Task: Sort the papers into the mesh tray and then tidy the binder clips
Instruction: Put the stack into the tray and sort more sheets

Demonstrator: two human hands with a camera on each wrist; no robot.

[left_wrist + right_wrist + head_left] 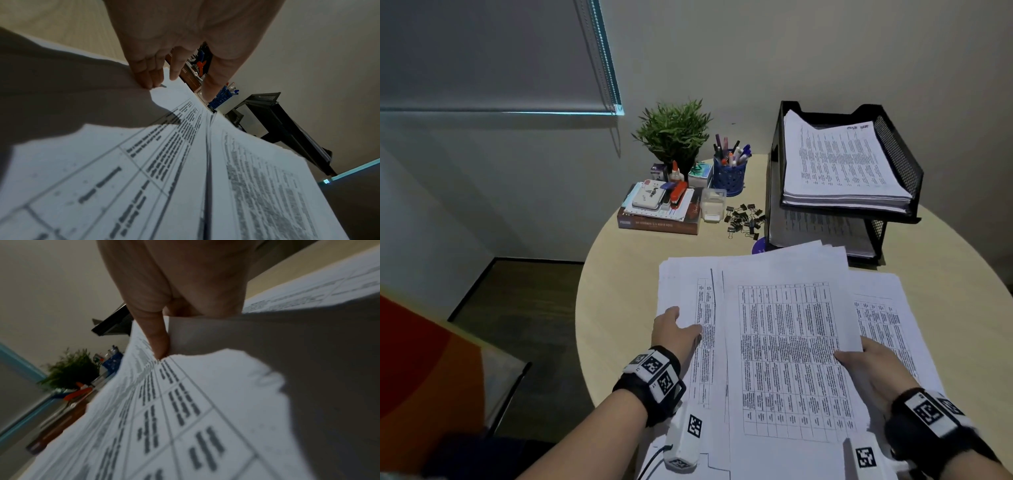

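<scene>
The left hand (675, 330) is resting flat, fingers straight, on papers (784, 346) spreading across the table's near edge; the right hand (870, 361) is pinching a sheet's right edge. Light, floppy, slippery sheets probably need gripping at both sides.

The room is dimly lit, and a cold bluish glow is seen along the edge of the blind (604, 68). The papers (787, 342) are the brightest surface in the head view, where straight lines are bent toward the edges. In both wrist views broad dark shadows are cast over the sheets, near print is blurred, and the plant (72, 368) is smeared and out of focus. Noise is visible in dark areas.
</scene>
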